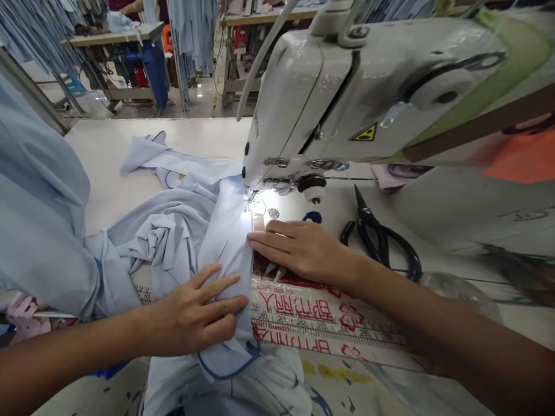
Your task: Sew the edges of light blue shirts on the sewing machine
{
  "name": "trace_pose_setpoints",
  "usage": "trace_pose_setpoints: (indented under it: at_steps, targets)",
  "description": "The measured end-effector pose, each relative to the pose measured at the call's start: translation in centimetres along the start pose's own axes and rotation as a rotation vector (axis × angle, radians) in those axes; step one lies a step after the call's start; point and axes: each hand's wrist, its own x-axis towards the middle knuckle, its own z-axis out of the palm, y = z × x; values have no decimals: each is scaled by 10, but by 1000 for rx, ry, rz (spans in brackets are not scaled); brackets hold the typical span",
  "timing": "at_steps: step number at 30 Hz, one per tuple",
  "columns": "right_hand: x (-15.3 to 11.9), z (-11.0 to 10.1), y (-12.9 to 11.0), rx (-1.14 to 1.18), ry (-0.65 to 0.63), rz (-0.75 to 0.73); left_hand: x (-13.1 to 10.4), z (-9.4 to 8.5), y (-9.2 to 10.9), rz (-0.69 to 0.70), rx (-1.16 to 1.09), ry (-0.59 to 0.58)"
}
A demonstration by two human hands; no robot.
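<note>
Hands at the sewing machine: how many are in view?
2: the left hand lies on the light blue cloth; the right hand is at that cloth's right-hand edge.

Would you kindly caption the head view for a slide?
Left hand on pale blue cloth, right hand at its edge, beside a sewing machine.

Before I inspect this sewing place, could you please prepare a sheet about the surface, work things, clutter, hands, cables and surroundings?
Surface: white table; ruler strip with red print around it.
Work things: light blue fabric reaches under the lit needle area of the sewing machine.
Clutter: black-handled scissors lie right of the needle; orange piece at far right.
Hands: left hand spread on the fabric; right hand has fingertips at its edge, pinching unclear.
Cables: pale tube beside the machine head; its purpose unclear.
Surroundings: another worktable and hanging blue cloth behind.
</note>
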Motion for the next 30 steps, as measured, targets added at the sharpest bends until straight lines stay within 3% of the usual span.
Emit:
trace_pose_setpoints:
  at_steps: [8,16,24,30]
  targets:
    - [-8,2,-7,88,52,97,6,-4,3,-61,-43,17]
    - [-8,2,-9,152,-68,160,9,-1,14,-101,31,30]
    - [-5,5,5,122,-135,313,25,2,-23,-114,44,-2]
    - [-4,5,3,150,-124,309,35,3,-48,-123,4,7]
